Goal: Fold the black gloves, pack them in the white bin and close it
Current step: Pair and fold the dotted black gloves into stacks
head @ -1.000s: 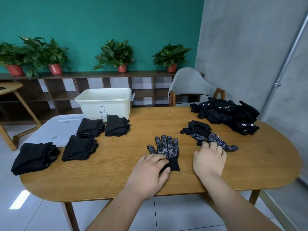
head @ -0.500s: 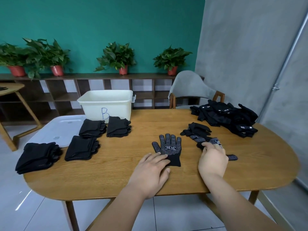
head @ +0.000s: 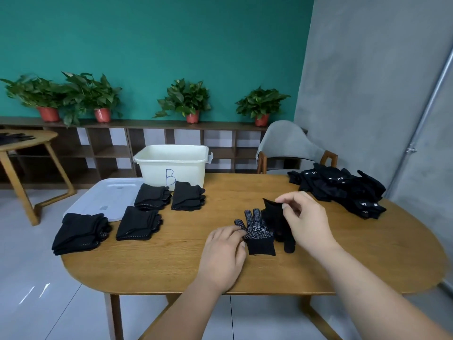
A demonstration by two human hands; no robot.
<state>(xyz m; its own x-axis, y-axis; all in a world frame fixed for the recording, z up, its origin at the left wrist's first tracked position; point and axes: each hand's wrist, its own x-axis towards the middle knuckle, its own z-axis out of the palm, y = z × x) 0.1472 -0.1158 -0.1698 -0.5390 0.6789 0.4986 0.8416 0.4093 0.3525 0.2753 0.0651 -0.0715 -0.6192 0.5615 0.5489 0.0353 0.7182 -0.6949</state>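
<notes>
A flat glove (head: 258, 235) lies palm-dots up near the middle of the surface (head: 171, 261), toward its near edge. The left hand (head: 224, 251) rests on the glove's left side, fingers fairly straight. The right hand (head: 306, 222) pinches the cuff of a second glove (head: 275, 220), which hangs just beside the first. The bin (head: 171, 165) stands open at the far edge, and the lid (head: 107, 200) lies at the far left corner. Four folded stacks (head: 152, 197) sit before them. An unfolded pile (head: 343, 190) fills the far right corner.
</notes>
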